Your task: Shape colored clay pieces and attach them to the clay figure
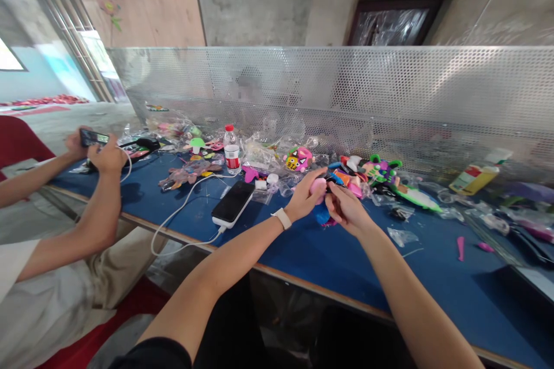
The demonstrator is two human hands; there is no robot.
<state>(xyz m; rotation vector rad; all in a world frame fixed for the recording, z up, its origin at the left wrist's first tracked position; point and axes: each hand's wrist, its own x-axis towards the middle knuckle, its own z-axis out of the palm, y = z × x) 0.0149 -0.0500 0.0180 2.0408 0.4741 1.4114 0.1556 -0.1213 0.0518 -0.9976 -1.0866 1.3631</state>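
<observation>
My left hand is closed around a small pink foam piece above the blue table. A white band sits on that wrist. My right hand pinches the same toy from the right, its fingers pressed together on a dark part of it. A bit of blue foam shows under both hands. Just beyond them lies a heap of colourful foam toy parts, with a green and purple figure among them.
A phone on a white power bank with a white cable lies left of my hands. A water bottle stands behind it. Clear plastic bags litter the table. Another person at the left holds a phone. A perforated metal screen backs the table.
</observation>
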